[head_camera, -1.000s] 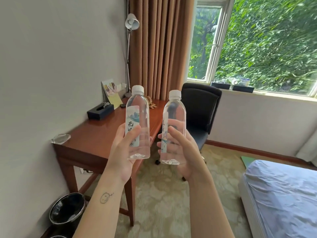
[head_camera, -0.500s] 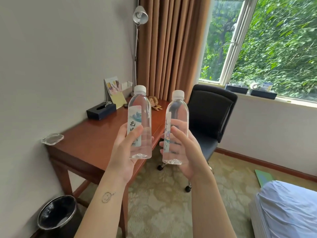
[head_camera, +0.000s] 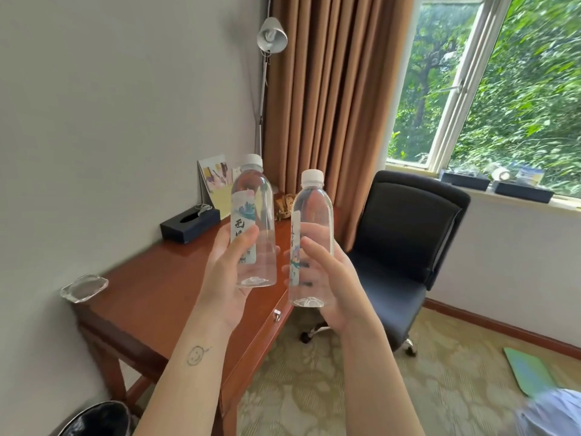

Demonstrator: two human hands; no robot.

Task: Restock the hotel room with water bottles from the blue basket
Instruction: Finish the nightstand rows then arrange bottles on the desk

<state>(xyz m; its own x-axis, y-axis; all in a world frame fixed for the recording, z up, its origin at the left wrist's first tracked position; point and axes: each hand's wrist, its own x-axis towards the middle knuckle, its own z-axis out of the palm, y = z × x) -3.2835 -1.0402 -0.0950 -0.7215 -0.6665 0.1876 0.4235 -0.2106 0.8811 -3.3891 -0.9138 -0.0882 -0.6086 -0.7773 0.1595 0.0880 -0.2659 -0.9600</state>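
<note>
Two clear water bottles with white caps are held upright in front of me, side by side and a little apart. My left hand [head_camera: 226, 278] grips the left water bottle [head_camera: 254, 215], which shows a white label with dark characters. My right hand [head_camera: 333, 284] grips the right water bottle [head_camera: 312, 221], slightly lower. Both hang above the near right part of the wooden desk [head_camera: 151, 303]. The blue basket is not in view.
On the desk lie a glass ashtray [head_camera: 84, 287], a black tissue box [head_camera: 190, 225], a card stand [head_camera: 217, 180] and a small figurine [head_camera: 284, 206]. A floor lamp [head_camera: 271, 36] stands behind. A black office chair [head_camera: 405, 247] is right of the desk, a bin [head_camera: 97, 420] below left.
The view has come closer to the desk and turned left; the bed has nearly left the frame. Both bottles stay gripped, the right one now a little lower.
</note>
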